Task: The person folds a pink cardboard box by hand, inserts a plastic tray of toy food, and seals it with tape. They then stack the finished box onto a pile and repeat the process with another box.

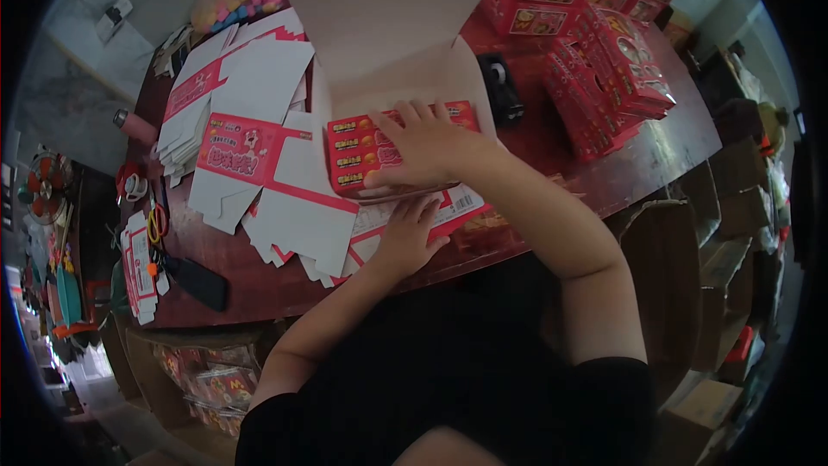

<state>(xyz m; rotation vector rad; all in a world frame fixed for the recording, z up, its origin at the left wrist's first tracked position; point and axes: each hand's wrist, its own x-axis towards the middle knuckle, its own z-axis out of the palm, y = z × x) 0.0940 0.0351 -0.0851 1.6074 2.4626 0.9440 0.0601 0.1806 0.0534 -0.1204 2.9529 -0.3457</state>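
An open cardboard box with a plain off-white interior (392,76) sits on the glossy dark-red worktop (250,298), its broad lid raised. Inside lie small red rectangular packs with yellow print (349,154), arranged in rows, partly hidden.

From here I see a black top (466,354) — short sleeves (608,393) stopping above the elbows (595,272) — and bare forearms (543,216) and hands (434,148).

Reddish table (267,293): flattened cartons (315,226), open box (405,82), tape dispenser (502,97), stacked red boxes (617,73).
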